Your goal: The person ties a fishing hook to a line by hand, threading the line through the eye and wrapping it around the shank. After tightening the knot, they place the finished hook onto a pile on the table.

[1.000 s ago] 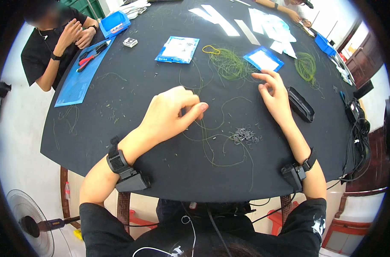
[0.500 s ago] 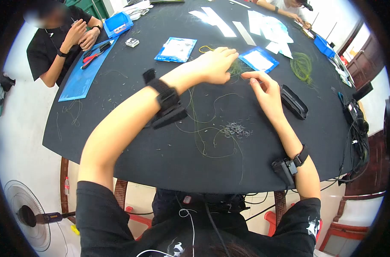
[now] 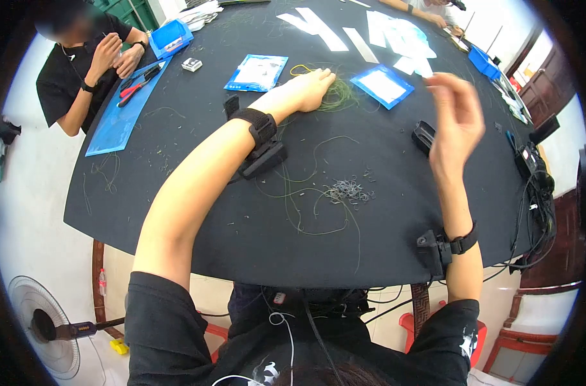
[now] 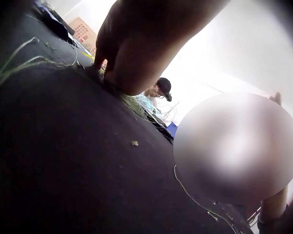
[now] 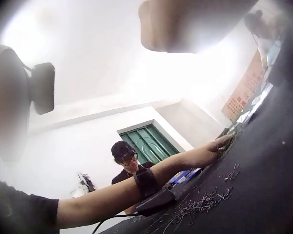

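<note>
My left hand [image 3: 315,89] reaches far forward and rests on a tangled bundle of thin green line [image 3: 342,96], partly covering it. In the left wrist view its fingertips [image 4: 100,62] point down to the black tabletop. My right hand [image 3: 457,122] is raised over the right side of the table, fingers bent toward the thumb; I cannot tell whether a thin strand lies between them. A pile of small dark hooks [image 3: 349,191] lies nearer my body, with loose strands of line [image 3: 299,222] trailing around it.
A blue-and-white packet [image 3: 257,72] and another blue-edged packet [image 3: 383,85] flank the bundle. A black tray [image 3: 424,136] is partly behind my right hand. At left, pliers [image 3: 130,95] lie on a blue mat [image 3: 116,128] before a seated person. White sheets [image 3: 402,38] lie farther back.
My left hand has moved forward from the middle of the table onto the green bundle. My right hand, which was near the bundle, has risen and swung to the right.
</note>
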Demonstrator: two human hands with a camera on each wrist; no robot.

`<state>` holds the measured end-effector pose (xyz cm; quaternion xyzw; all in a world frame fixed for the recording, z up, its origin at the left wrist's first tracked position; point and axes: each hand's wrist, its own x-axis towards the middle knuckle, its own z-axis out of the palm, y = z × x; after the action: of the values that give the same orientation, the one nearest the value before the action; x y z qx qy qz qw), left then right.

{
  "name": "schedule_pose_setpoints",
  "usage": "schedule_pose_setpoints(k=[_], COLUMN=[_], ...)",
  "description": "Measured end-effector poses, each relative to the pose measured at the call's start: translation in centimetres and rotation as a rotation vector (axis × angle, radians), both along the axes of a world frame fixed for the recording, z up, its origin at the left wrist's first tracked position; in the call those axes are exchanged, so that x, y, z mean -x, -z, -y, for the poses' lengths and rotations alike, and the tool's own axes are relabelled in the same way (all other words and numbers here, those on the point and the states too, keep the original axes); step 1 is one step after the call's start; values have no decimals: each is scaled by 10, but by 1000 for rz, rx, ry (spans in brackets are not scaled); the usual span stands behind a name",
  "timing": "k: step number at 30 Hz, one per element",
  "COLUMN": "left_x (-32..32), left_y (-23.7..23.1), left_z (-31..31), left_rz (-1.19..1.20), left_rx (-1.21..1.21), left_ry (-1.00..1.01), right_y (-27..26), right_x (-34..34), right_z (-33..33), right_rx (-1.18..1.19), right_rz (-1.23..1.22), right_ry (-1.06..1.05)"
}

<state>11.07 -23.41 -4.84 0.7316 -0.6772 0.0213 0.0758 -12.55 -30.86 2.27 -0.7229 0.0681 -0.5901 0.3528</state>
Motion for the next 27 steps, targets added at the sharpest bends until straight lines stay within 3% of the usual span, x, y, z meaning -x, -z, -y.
schedule_pose_setpoints(k=[2, 4, 6, 8, 10, 11, 13, 15, 18, 20, 21, 22, 24, 26, 27], left_x=[-1, -6, -11, -4, 0, 4, 28, 34, 62, 79, 87, 92, 93, 90, 88], left_y=[-2, -5, -7, -41, -54, -62, -87, -86, -77, -70, -69, -68, -61, -55, -52], left_z=[-1, 1, 1, -24, -50, -65, -104, -131, -151, -151, -153, -154, -153, -153, -153], left_rz=[-76, -121, -168, -291, -301, -324, -359, -240, -319, -454, -675, -894, -1021, -1373, -1376], left_rx=[-8, 36, 78, 152, 216, 231, -18, -109, 214, 390, 349, 305, 320, 315, 313], left_ry=[8, 20, 36, -24, -39, -29, -22, 88, 126, 117, 54, -11, -28, -31, -32], right_y=[-15, -20, -16, -5, -7, -5, -1, 1, 8, 14, 17, 19, 20, 23, 24], right_x=[2, 3, 3, 0, -3, -4, -5, -5, -6, -6, -5, -5, -4, -4, -5], right_z=[-5, -15, -20, -23, -39, -44, -52, -58, -68, -74, -77, -80, -84, -88, -90], right_rx=[138, 136, -19, -134, -382, -384, -573, -652, -778, -912, -958, -972, -1018, -1000, -982], right_rz=[288, 338, 137, -62, -216, -211, -282, -341, -408, -466, -475, -499, -545, -599, -652], right_ry=[115, 113, 5, -196, -388, -390, -575, -652, -768, -960, -1011, -1031, -1065, -1068, -1069])
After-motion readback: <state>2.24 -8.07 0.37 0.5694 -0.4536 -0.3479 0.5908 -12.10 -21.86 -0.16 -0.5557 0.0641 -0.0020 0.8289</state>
